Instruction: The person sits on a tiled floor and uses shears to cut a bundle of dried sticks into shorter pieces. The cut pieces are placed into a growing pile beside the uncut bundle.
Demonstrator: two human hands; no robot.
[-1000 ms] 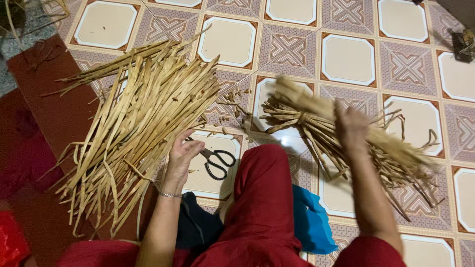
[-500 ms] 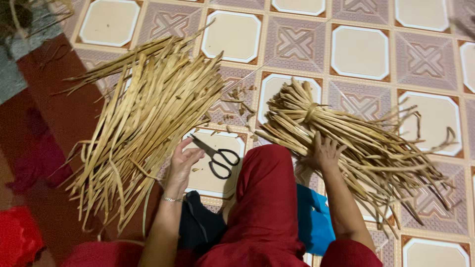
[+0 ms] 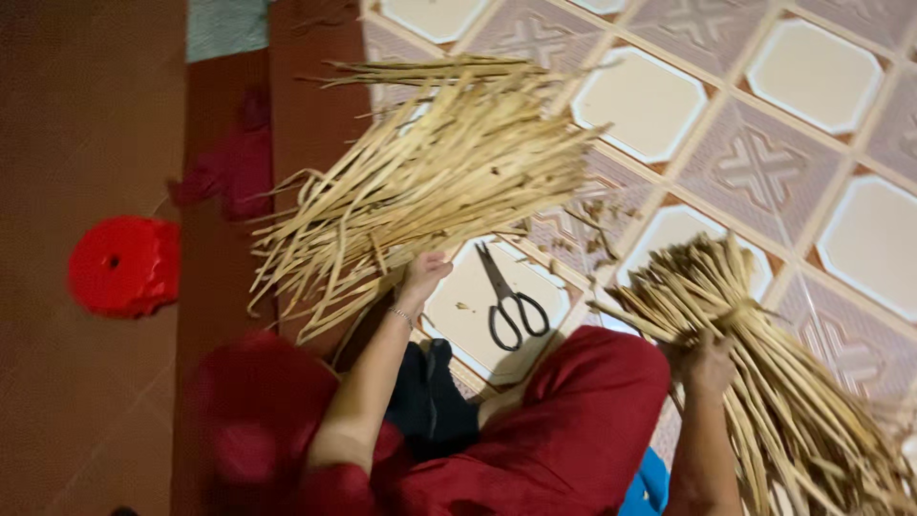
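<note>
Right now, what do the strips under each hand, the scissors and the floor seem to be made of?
Loose strips at the left hand and the tied bundle at the right hand: probably dried plant fibre, pale tan, matte, flat, curled ends. Scissors: dark handles, likely plastic, blades seemingly metal. Floor: glossy patterned tile, probably ceramic, with visible grout lines.

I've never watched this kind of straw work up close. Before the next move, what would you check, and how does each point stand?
1. Right hand gripping the tied bundle: ok, fingers sit at the binding.
2. Left hand on the loose pile of strips: ok, touching its near edge.
3. Scissors away from both hands: ok, lying on the tile between them.
4. Scissors shut: not ok, blades slightly apart.
5. Binding tight: cannot tell, image blurred.
6. Floor free of scraps: not ok, bits lie near the pile.
</note>
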